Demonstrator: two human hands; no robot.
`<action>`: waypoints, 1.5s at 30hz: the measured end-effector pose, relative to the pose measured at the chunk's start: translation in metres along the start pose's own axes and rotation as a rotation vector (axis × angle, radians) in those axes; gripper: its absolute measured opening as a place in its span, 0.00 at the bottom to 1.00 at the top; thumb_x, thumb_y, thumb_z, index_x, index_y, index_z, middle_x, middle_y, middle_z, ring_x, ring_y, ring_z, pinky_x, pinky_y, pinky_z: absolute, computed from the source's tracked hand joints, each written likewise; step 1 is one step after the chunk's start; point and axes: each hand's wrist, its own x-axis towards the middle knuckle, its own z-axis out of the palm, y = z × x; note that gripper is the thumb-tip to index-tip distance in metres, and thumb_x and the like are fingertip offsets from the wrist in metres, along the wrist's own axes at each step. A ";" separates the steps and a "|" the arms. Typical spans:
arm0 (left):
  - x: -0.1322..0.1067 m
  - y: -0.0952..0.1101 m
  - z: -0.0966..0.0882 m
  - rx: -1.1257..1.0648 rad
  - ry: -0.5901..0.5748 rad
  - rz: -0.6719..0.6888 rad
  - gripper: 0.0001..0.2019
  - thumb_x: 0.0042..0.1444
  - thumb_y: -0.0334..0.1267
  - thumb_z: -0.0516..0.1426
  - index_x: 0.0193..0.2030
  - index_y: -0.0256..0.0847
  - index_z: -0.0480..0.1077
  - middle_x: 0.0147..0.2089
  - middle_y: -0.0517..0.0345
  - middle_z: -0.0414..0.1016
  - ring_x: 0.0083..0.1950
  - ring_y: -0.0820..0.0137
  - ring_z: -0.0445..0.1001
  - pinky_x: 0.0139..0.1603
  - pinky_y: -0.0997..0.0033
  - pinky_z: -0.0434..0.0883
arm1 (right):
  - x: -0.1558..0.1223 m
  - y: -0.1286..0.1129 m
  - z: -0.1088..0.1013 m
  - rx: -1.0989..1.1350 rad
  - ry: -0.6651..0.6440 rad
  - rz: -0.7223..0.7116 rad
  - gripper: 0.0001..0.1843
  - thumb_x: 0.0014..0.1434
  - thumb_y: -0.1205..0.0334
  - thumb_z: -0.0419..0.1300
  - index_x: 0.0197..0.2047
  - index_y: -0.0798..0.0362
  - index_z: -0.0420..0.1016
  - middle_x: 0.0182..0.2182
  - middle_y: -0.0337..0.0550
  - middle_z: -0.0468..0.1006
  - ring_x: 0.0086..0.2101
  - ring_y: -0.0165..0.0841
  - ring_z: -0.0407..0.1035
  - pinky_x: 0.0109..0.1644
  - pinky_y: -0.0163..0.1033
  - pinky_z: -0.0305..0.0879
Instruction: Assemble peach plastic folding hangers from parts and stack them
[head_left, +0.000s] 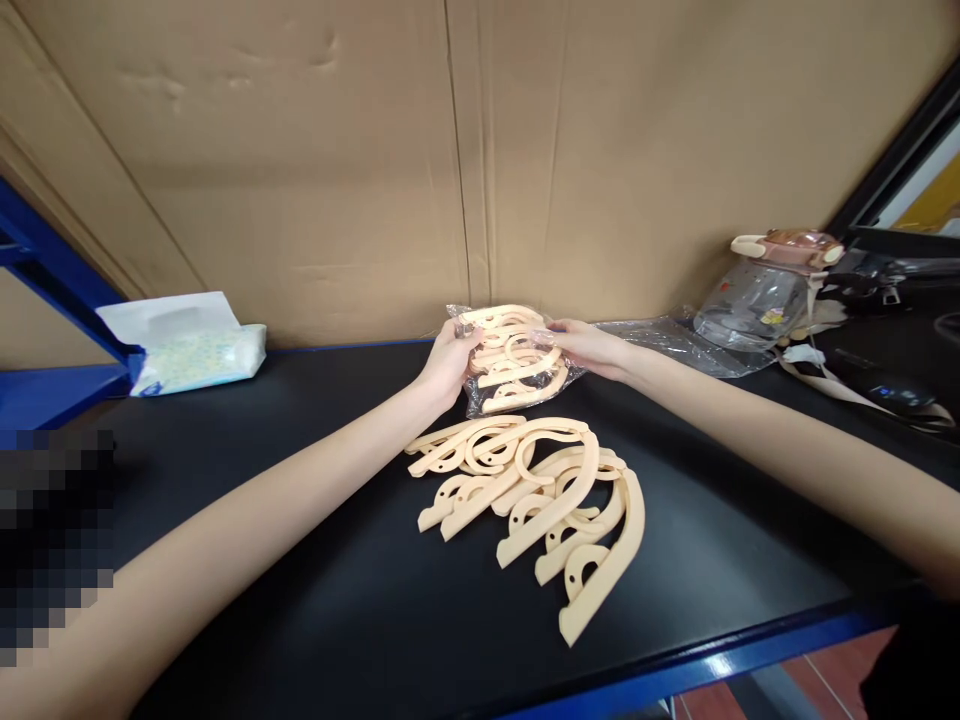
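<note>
Grip: the left hand point(448, 362) is closed on the left side of a clear bag point(517, 362), and the right hand point(589, 347) is closed on its right side. Both hold the film with the pieces inside it.

Location: the bag is just beyond the loose pile point(547, 527), and the two appear close but apart. Whether the bag bears on the table point(360, 600) or hangs slightly above it cannot be determined. Several cream, curved pieces are visible through the film, lying roughly parallel, their straight bars sloping alike. The bag's mouth cannot be identified.

Handling, in the inspector's judgement: the two-sided hold is sound, as it supports the contents across their width. Pressure should be spread over the pieces rather than concentrated on slack film, which is likely to slip or tear at the bar ends. Both hands should stay level so that the pieces remain nested, and the forearms should keep clear of the pile, whose overlapping pieces could slide if brushed.

Surroundings: a flat sheet of clear film point(664, 343) lies beyond the pile to its right, with a bottle point(754, 300) farther right. A soft packet point(199, 357) lies beyond the pile, well to its left
</note>
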 end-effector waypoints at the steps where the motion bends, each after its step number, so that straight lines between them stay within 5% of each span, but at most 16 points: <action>1: 0.000 0.002 0.001 -0.012 -0.013 -0.001 0.05 0.60 0.27 0.55 0.36 0.41 0.65 0.24 0.65 0.67 0.21 0.78 0.66 0.24 0.79 0.66 | 0.000 -0.002 0.002 0.036 -0.032 -0.003 0.13 0.56 0.61 0.67 0.43 0.58 0.75 0.44 0.52 0.81 0.43 0.36 0.76 0.53 0.43 0.73; 6: 0.001 0.014 0.003 -0.054 -0.071 -0.009 0.12 0.66 0.40 0.50 0.35 0.37 0.69 0.25 0.56 0.72 0.21 0.73 0.68 0.24 0.73 0.68 | -0.003 -0.006 0.007 0.142 -0.036 -0.041 0.15 0.54 0.66 0.67 0.45 0.56 0.74 0.49 0.50 0.79 0.47 0.36 0.76 0.59 0.45 0.69; 12: 0.006 0.032 -0.001 -0.081 0.009 0.096 0.09 0.64 0.31 0.49 0.35 0.37 0.69 0.26 0.57 0.72 0.25 0.74 0.69 0.29 0.74 0.69 | -0.010 -0.016 0.007 0.191 -0.019 -0.114 0.17 0.53 0.67 0.67 0.47 0.53 0.73 0.51 0.48 0.79 0.50 0.38 0.73 0.61 0.46 0.67; 18: 0.001 0.082 0.012 -0.027 0.049 0.199 0.10 0.66 0.31 0.48 0.38 0.34 0.69 0.40 0.52 0.77 0.43 0.69 0.77 0.44 0.71 0.73 | -0.017 -0.053 0.008 0.198 0.072 -0.305 0.13 0.58 0.67 0.63 0.47 0.54 0.72 0.48 0.45 0.80 0.48 0.37 0.75 0.56 0.44 0.71; 20: -0.009 0.102 0.009 0.153 0.060 0.318 0.11 0.66 0.30 0.46 0.40 0.32 0.69 0.44 0.50 0.77 0.48 0.65 0.77 0.49 0.65 0.72 | -0.026 -0.067 0.008 0.200 0.112 -0.336 0.10 0.60 0.67 0.60 0.47 0.55 0.72 0.45 0.44 0.81 0.47 0.37 0.75 0.53 0.44 0.73; 24: -0.035 0.131 -0.021 0.270 0.080 0.356 0.11 0.66 0.30 0.47 0.39 0.31 0.69 0.46 0.50 0.78 0.52 0.57 0.77 0.54 0.52 0.71 | -0.058 -0.070 0.013 0.257 0.178 -0.200 0.06 0.63 0.66 0.58 0.40 0.57 0.76 0.40 0.47 0.82 0.44 0.36 0.76 0.50 0.40 0.74; 28: -0.052 0.152 -0.070 0.536 0.175 0.178 0.14 0.66 0.34 0.46 0.39 0.35 0.73 0.42 0.54 0.79 0.59 0.55 0.71 0.60 0.51 0.66 | -0.087 -0.041 0.025 0.281 0.051 -0.038 0.07 0.61 0.62 0.61 0.41 0.54 0.77 0.43 0.46 0.82 0.43 0.35 0.77 0.47 0.38 0.76; 34: -0.049 0.176 -0.112 0.521 0.300 0.274 0.17 0.66 0.32 0.43 0.48 0.41 0.72 0.45 0.60 0.79 0.66 0.59 0.64 0.61 0.54 0.63 | -0.085 -0.016 0.032 0.002 -0.038 0.042 0.14 0.52 0.59 0.68 0.42 0.53 0.76 0.42 0.47 0.82 0.37 0.36 0.77 0.41 0.39 0.76; 39: -0.030 0.152 -0.090 0.314 0.173 0.296 0.17 0.67 0.27 0.40 0.44 0.42 0.67 0.43 0.61 0.79 0.63 0.65 0.68 0.55 0.62 0.70 | -0.068 -0.020 0.020 -0.416 0.014 0.022 0.22 0.49 0.47 0.69 0.40 0.54 0.78 0.42 0.51 0.81 0.44 0.44 0.74 0.50 0.46 0.71; 42: -0.023 0.120 -0.056 0.245 0.125 0.278 0.12 0.68 0.32 0.41 0.43 0.38 0.65 0.44 0.49 0.79 0.54 0.62 0.76 0.50 0.63 0.72 | -0.066 -0.023 0.002 -0.333 0.047 0.082 0.36 0.57 0.30 0.51 0.47 0.55 0.75 0.47 0.56 0.79 0.48 0.46 0.73 0.53 0.48 0.70; 45: -0.019 0.089 -0.018 0.233 0.056 0.255 0.11 0.69 0.37 0.43 0.48 0.37 0.63 0.40 0.46 0.80 0.41 0.61 0.80 0.42 0.63 0.74 | -0.069 -0.031 -0.023 -0.059 0.060 0.037 0.50 0.58 0.26 0.29 0.58 0.57 0.66 0.51 0.59 0.77 0.50 0.45 0.73 0.51 0.46 0.72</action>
